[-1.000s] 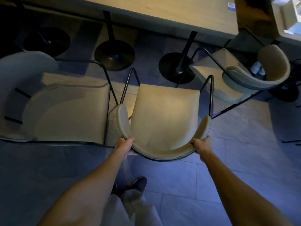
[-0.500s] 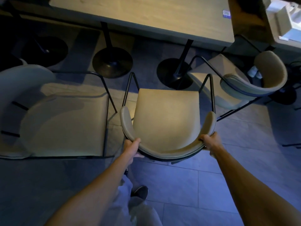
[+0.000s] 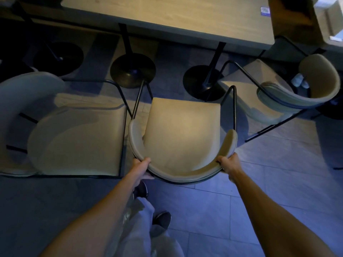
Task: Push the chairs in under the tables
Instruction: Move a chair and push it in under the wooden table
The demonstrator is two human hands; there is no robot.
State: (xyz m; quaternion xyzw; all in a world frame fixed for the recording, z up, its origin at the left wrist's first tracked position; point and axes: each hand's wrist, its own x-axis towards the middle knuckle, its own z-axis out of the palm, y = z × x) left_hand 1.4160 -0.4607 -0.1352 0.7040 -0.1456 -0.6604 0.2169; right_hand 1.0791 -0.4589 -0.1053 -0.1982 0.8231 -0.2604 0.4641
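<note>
A beige chair [image 3: 182, 134] with a curved backrest and black metal frame stands in front of me, facing the wooden table [image 3: 167, 15]. My left hand [image 3: 142, 166] grips the left side of its backrest, fingers curled over the rim. On the right side, my right hand [image 3: 229, 164] grips the backrest the same way. The chair's front edge sits short of the table edge, near two black round table bases [image 3: 132, 71].
A second beige chair [image 3: 74, 138] stands close on the left, its frame nearly touching the held chair. A third chair [image 3: 278, 95] sits turned at an angle on the right. My feet [image 3: 161, 219] are on the grey tiled floor behind the chair.
The held chair has moved forward toward the table, and I have stepped after it. Both hands keep their grip on the backrest.
</note>
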